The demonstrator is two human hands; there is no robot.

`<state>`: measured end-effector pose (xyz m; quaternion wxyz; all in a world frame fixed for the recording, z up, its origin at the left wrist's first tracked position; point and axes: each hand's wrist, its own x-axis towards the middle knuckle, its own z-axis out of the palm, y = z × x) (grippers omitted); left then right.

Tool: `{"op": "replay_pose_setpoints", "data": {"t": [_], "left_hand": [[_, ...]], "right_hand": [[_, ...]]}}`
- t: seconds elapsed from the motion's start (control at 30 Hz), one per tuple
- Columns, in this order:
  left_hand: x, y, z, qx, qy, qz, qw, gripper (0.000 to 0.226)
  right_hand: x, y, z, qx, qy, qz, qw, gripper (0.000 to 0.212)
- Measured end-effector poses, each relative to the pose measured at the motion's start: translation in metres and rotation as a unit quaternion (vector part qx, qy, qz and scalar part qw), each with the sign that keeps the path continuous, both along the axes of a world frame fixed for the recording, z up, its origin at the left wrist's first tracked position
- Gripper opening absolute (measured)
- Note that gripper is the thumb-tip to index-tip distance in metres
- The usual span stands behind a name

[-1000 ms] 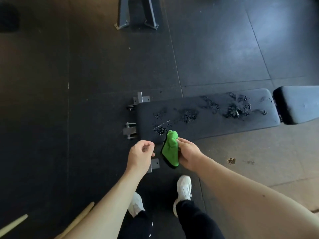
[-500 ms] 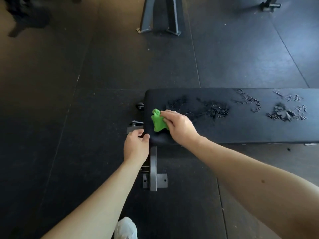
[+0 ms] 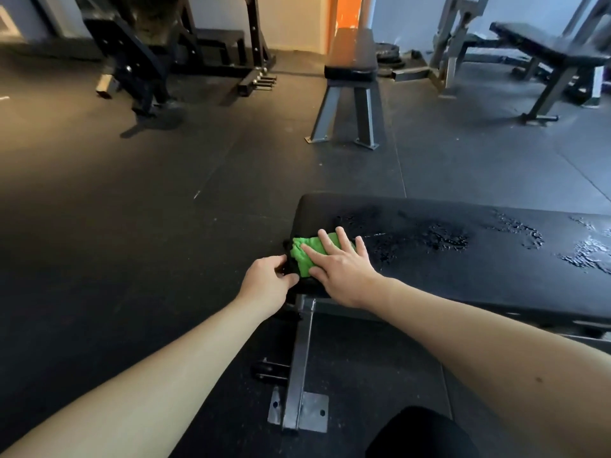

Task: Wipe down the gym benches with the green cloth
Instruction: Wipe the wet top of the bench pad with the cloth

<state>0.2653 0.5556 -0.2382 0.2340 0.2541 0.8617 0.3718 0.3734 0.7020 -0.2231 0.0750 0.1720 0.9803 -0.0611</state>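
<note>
A black padded gym bench (image 3: 463, 279) runs from the centre to the right edge, and its top is cracked and wet in patches. A bunched green cloth (image 3: 301, 256) lies on the bench's left end. My right hand (image 3: 342, 266) presses flat on the cloth with straight, spread fingers, covering its right part. My left hand (image 3: 266, 280) grips the near left corner of the bench pad, with its fingers curled round the edge just beside the cloth.
The bench's grey steel leg and foot plate (image 3: 299, 385) stand on the dark rubber floor below my hands. A second flat bench (image 3: 350, 64) stands behind, an incline bench (image 3: 549, 47) at the back right, and a black rack (image 3: 139, 64) at the back left. My dark-clad knee (image 3: 420, 434) shows at the bottom.
The view has tilted up to show the room. My right hand has flattened onto the cloth at the bench's left end. My left hand has stayed on the pad's corner.
</note>
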Motion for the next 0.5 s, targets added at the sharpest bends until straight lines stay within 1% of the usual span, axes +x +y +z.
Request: {"op": "replay_pose_setpoints", "data": {"t": [0.07,0.17,0.33,0.5], "left_hand": [[0.005,0.0,0.006,-0.015,-0.002,0.014,1.0,0.051],[0.007,0.004,0.009,-0.045,0.029,0.013,0.998,0.047],[0.004,0.008,0.003,-0.035,0.039,0.019,0.998,0.048],[0.007,0.005,-0.003,0.006,0.005,0.054,0.998,0.054]], "right_hand": [[0.0,-0.002,0.002,-0.01,0.007,0.0,1.0,0.053],[0.003,-0.005,-0.001,-0.022,0.036,0.003,0.999,0.051],[0.001,-0.002,-0.004,-0.062,0.047,-0.006,0.997,0.056],[-0.035,0.022,-0.004,-0.031,0.035,-0.024,0.999,0.057]]}}
